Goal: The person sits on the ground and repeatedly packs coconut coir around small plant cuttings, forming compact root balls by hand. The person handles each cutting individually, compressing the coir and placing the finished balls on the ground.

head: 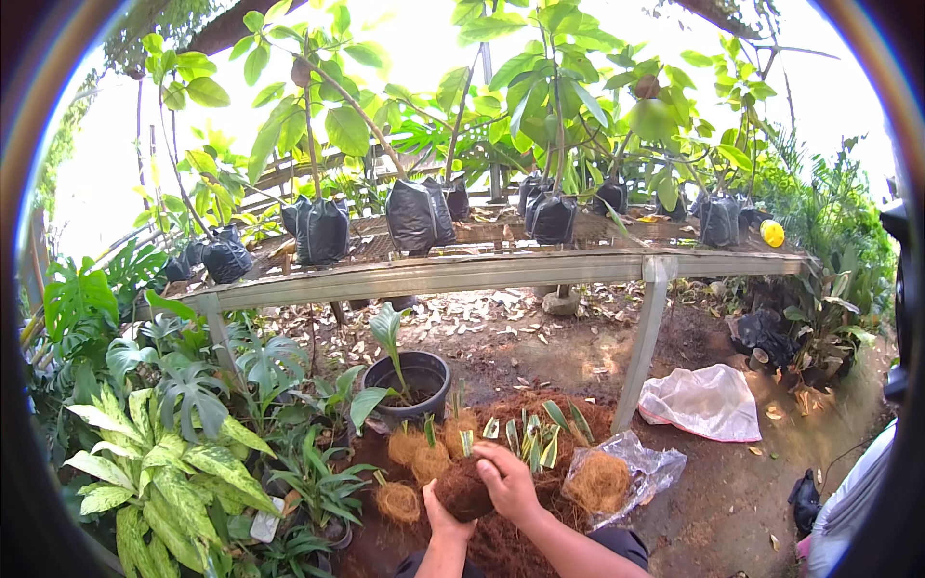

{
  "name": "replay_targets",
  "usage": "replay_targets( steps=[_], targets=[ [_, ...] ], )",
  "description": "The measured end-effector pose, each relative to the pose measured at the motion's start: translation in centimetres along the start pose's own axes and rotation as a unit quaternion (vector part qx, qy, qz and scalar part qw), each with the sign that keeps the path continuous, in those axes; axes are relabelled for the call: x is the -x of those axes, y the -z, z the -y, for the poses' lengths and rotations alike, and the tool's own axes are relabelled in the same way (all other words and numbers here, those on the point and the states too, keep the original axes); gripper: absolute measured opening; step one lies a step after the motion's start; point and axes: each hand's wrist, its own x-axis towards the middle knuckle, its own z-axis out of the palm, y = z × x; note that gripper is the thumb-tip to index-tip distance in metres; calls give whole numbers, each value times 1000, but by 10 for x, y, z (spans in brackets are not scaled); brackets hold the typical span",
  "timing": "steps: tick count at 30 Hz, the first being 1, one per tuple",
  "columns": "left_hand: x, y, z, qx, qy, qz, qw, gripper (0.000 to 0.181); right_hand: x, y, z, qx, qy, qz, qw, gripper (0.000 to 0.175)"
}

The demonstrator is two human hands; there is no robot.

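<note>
Between both hands is a ball of dark brown fibrous potting material (465, 490), with a pale-edged leaf cutting (467, 442) rising at its top. My left hand (444, 516) cups it from the lower left, while my right hand (506, 480) presses over its upper right side. Several fibre-wrapped balls (431, 462) lie just beyond and to the left, some with short cuttings in them. More variegated leaf cuttings (535, 441) stand in the heap of reddish-brown coir (517, 545). To the right, a wad of tan coconut fibre (598, 482) rests on clear plastic (665, 462).
A black plastic pot (436, 383) with a leafy plant stands beyond the balls. Potted foliage plants (159, 469) crowd the left. A raised bench (433, 273) holds bagged saplings (323, 231); its leg (643, 347) reaches the ground near a white sack (701, 402). A person's clothing (853, 498) shows at right.
</note>
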Motion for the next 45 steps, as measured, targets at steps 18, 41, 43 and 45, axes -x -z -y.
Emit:
replay_targets(
  steps=[18, 41, 43, 45],
  targets=[
    [2, -1, 5, 22, -28, -17, 999, 50, 17, -13, 6, 64, 0, 16, 998, 41],
    [6, -1, 6, 11, -8, -53, 999, 59, 7, 1, 4, 136, 110, 85, 981, 42],
    [3, 10, 5, 19, 26, -8, 999, 60, 12, -3, 3, 111, 81, 82, 987, 38],
    [0, 19, 4, 16, 25, -5, 1000, 60, 18, -7, 3, 89, 33, 89, 992, 33]
  ],
)
